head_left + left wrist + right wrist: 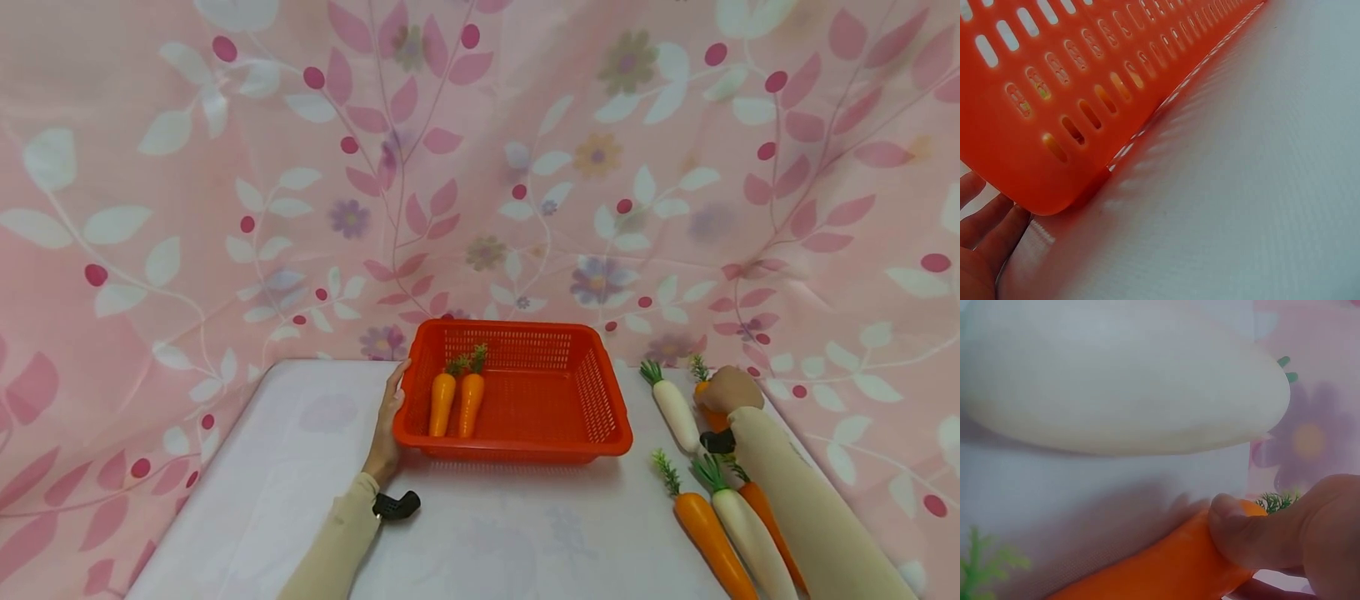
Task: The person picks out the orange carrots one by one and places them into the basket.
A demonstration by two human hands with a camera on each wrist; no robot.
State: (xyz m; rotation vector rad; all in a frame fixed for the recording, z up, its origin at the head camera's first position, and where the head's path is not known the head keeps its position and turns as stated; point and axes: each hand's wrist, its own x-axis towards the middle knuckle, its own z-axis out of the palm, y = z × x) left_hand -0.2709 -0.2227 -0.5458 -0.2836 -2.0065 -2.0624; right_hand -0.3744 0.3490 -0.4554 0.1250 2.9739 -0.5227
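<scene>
My left hand [386, 429] lies along the left side of a red-orange plastic basket [513, 446], fingers stretched out against it near the rim. In the left wrist view its fingers [991, 228] touch the rounded edge of the slotted basket [1035, 181]. Two orange carrots [471, 404] with green tops lie inside, toward the left. Far to the right, my right hand [731, 392] grips another carrot [1172, 562], thumb pressed on its thick end by the leafy top. A white radish [1129, 381] lies beside that carrot; in the head view this radish [675, 412] is left of the hand.
Nearer on the right of the white table [247, 500] lie an orange carrot [712, 542], a white radish [753, 537] and a further carrot [768, 521] partly behind my right sleeve. A pink flowered cloth [480, 167] hangs behind the table.
</scene>
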